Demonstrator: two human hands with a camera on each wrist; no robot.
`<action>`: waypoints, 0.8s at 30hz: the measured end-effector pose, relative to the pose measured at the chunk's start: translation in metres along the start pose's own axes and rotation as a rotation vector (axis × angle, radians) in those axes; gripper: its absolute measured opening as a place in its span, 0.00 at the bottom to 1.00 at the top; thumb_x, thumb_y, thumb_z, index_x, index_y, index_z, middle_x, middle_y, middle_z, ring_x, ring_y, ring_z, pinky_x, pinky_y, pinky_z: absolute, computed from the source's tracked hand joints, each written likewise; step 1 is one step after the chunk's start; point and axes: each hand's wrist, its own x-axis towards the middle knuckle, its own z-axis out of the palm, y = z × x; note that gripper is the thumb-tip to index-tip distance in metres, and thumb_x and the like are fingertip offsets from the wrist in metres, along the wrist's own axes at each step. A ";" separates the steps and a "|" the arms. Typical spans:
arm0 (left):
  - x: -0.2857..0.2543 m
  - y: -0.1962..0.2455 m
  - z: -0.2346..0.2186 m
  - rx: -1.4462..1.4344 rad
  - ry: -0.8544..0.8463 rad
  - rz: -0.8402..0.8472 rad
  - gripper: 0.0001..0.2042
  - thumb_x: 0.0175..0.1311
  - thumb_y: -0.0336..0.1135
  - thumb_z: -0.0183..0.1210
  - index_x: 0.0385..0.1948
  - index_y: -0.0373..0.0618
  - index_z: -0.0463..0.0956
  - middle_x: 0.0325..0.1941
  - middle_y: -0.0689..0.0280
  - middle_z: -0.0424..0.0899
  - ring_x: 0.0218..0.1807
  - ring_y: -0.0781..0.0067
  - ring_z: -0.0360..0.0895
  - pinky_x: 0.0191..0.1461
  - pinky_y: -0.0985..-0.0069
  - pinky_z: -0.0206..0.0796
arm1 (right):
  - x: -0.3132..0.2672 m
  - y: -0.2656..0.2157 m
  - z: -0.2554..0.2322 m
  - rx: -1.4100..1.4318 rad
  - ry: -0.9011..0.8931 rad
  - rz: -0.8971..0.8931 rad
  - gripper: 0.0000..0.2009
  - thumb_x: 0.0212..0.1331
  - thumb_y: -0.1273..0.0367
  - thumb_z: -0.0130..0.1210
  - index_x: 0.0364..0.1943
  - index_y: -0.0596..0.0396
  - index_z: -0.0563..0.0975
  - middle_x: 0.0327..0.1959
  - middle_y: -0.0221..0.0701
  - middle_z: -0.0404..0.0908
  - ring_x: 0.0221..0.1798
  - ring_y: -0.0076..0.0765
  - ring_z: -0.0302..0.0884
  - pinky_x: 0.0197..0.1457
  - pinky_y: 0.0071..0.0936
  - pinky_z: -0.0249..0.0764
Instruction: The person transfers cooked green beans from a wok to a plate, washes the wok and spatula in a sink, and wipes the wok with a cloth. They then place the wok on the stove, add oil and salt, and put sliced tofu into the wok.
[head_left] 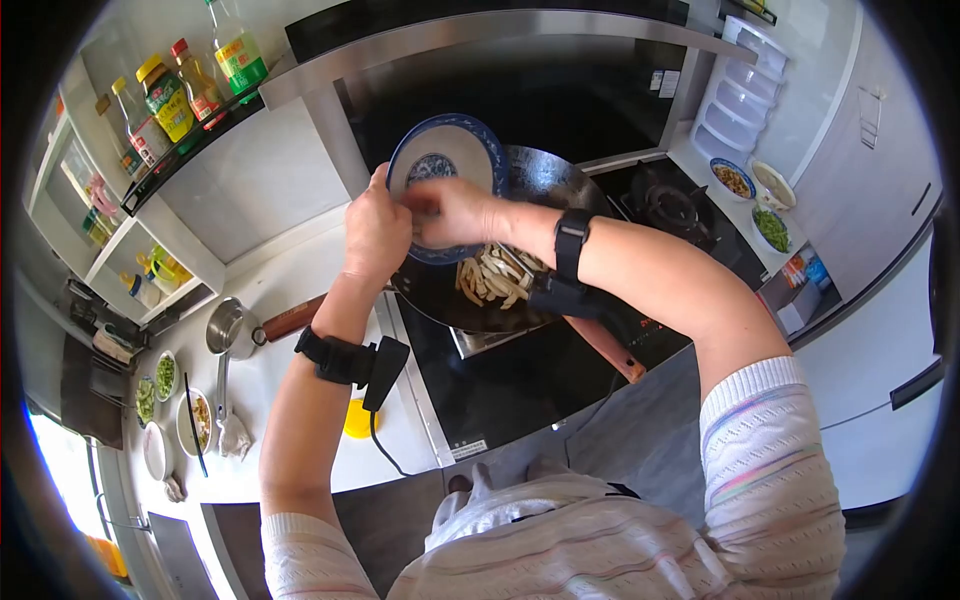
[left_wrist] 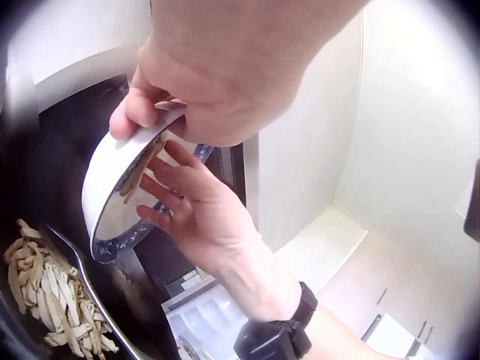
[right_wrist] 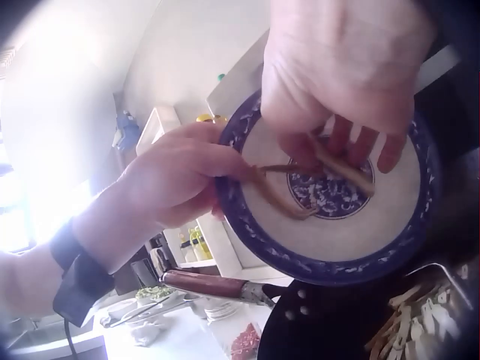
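My left hand (head_left: 378, 235) grips the rim of a white bowl with a blue patterned border (head_left: 470, 150). The bowl is tipped steeply over a dark wok (head_left: 555, 178). Inside it are a few pale strips with brown edges (right_wrist: 279, 196), likely sliced mushroom. My right hand (head_left: 455, 212) reaches into the bowl, its loosely bent fingers (left_wrist: 174, 177) spread against these strips. More strips (left_wrist: 56, 300) lie heaped in the wok below. A metal spatula (right_wrist: 442, 274) rests in the wok beside the heap, its wooden handle (head_left: 605, 348) sticking out toward me.
Left of the stove, the counter holds a steel saucepan (head_left: 230, 328), a bowl with chopsticks (head_left: 185, 425) and small dishes of greens (head_left: 166, 375). Bottles (head_left: 170, 100) line a shelf above. At right are a second burner (head_left: 668, 205) and filled bowls (head_left: 732, 180).
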 end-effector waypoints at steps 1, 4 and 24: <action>0.002 -0.002 0.002 0.016 0.010 0.001 0.22 0.49 0.23 0.47 0.50 0.34 0.65 0.32 0.44 0.78 0.37 0.44 0.75 0.43 0.60 0.67 | -0.003 0.001 -0.001 -0.102 -0.126 0.027 0.11 0.43 0.65 0.56 0.34 0.47 0.79 0.35 0.33 0.80 0.42 0.41 0.77 0.45 0.32 0.71; 0.006 -0.008 0.009 0.046 0.044 0.055 0.22 0.48 0.22 0.47 0.50 0.35 0.66 0.32 0.45 0.78 0.37 0.44 0.75 0.43 0.60 0.67 | -0.014 0.008 -0.019 -0.389 -0.418 0.040 0.10 0.42 0.67 0.56 0.32 0.47 0.79 0.32 0.32 0.80 0.41 0.40 0.77 0.44 0.34 0.71; -0.123 -0.051 -0.121 -0.808 0.179 -0.415 0.28 0.48 0.26 0.49 0.58 0.36 0.60 0.53 0.49 0.71 0.57 0.62 0.70 0.63 0.83 0.54 | -0.198 -0.017 -0.091 -0.577 -0.516 -0.266 0.16 0.44 0.64 0.58 0.42 0.38 0.77 0.62 0.33 0.59 0.66 0.46 0.51 0.64 0.47 0.49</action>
